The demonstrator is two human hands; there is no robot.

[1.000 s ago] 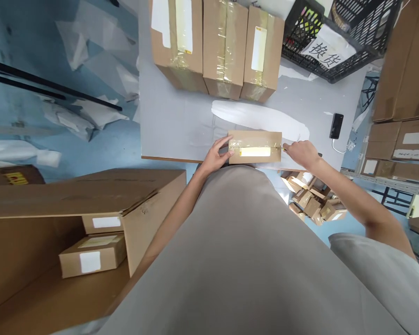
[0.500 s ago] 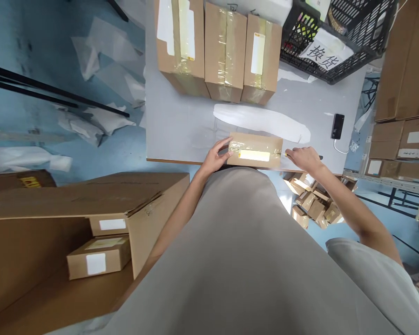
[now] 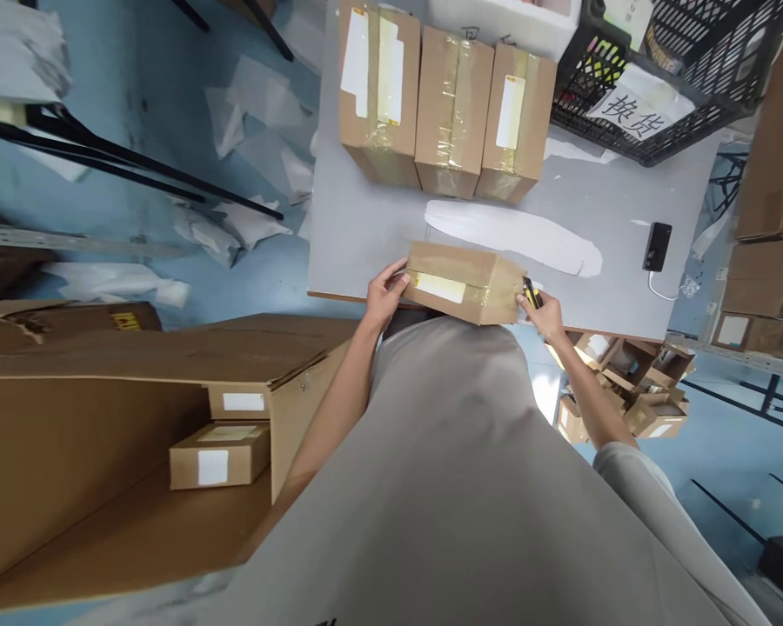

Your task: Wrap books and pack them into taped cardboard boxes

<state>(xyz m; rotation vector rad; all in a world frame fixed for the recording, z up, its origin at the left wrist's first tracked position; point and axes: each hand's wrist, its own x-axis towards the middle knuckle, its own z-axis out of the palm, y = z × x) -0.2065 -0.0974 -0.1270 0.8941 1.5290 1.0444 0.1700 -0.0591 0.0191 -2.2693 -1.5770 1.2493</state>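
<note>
A small taped cardboard box (image 3: 489, 291) with a label on its front side is tilted at the table's near edge, close to my body. My left hand (image 3: 384, 297) grips its left end, fingers behind and thumb in front. At the right end, my right hand (image 3: 544, 316) holds a yellow-and-black utility knife (image 3: 532, 294), and its fingertips touch the box's corner. The knife points up and away from me; whether its blade is out, I cannot tell. Behind the box lies a long white paper strip (image 3: 509, 233).
Three taped cardboard boxes (image 3: 453, 113) stand at the table's back, beside a black crate (image 3: 665, 96) with a paper sign. A phone (image 3: 657, 247) on a cable lies to the right. A large open carton (image 3: 104, 417) stands at lower left; discarded boxes (image 3: 656, 413) lie on the floor at right.
The box, flat on the table before, is now turned and tilted. My right hand has come in from beyond its right end to touch it, knife swung upward. The view has shifted.
</note>
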